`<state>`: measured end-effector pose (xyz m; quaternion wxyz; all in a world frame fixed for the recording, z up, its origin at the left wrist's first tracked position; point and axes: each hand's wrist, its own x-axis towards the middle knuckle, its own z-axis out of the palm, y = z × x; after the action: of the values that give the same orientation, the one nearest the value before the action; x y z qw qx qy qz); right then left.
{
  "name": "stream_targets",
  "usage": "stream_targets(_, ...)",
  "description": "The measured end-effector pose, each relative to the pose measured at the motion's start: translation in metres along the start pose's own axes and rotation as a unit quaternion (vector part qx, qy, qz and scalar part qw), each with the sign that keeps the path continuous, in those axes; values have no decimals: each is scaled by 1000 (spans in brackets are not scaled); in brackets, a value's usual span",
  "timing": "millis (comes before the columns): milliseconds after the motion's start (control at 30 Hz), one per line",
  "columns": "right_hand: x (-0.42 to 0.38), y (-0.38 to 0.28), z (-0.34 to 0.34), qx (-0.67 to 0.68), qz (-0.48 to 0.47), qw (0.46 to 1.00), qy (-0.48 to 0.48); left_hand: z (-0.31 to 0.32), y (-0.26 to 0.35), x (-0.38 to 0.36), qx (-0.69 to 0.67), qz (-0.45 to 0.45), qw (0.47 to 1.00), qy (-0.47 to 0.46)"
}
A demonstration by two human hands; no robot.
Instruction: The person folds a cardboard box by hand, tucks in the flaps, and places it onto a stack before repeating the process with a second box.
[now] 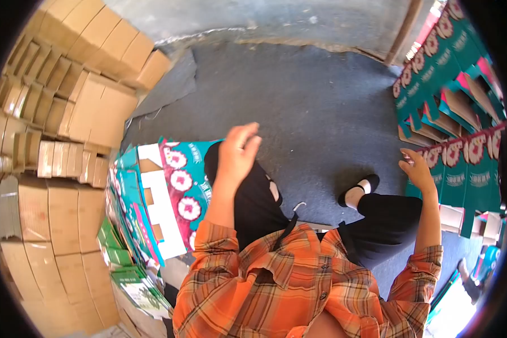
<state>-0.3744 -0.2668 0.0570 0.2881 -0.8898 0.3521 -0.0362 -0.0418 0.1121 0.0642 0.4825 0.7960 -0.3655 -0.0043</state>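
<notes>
My left hand [239, 151] is raised over my left knee with its fingers apart and nothing in it. Close beside it on the left lies a stack of flat teal and maroon printed cartons [181, 180] with white flower-like pictures and cut-out white flaps. My right hand [418, 170] hangs over the dark floor at the right, fingers loosely bent and spread, empty. Its fingertips are near the lower row of similar teal cartons [455, 172], which overlaps the hand's edge in this view.
Brown cardboard boxes [65, 211] are piled high along the left. Green printed packs [132, 281] lie below the left cartons. More teal cartons [442, 67] stand at the upper right, near a post [404, 31]. Dark floor [310, 96] stretches ahead to a grey wall [265, 19].
</notes>
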Motion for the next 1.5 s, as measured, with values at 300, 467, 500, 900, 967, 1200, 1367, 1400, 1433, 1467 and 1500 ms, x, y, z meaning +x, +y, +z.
stream_targets(300,20,-10,32,-15,8,998,-66,-161,-182,-154,398,-214,839,303)
stream_targets(467,19,-12,36,-20,26,995,-94,-192,-130,-197,561,-491,632,213)
stream_targets(500,19,-13,38,-8,17,996,-88,-200,-134,-201,561,-490,632,213)
stream_targets(900,7,-22,59,46,-26,996,-74,-224,-105,-137,173,-401,900,2)
stream_targets(967,0,-37,48,20,2,996,-86,-211,-84,-116,184,-322,928,-9)
stream_targets(1200,-11,-29,38,9,-19,997,-80,-181,-13,-14,311,-148,934,-92)
stream_targets(1367,-22,-38,35,24,4,996,-87,-147,34,50,414,-20,900,-136)
stream_targets(1400,-23,-38,35,34,-7,996,-87,-139,29,59,435,51,892,-114)
stream_targets(1433,-24,-40,34,35,-5,996,-81,-127,44,69,453,121,878,-90)
stream_targets(1467,-27,-43,33,45,-8,995,-83,-120,62,77,439,85,886,-125)
stream_targets(1500,-28,-46,30,53,-12,995,-84,-106,75,83,438,91,886,-123)
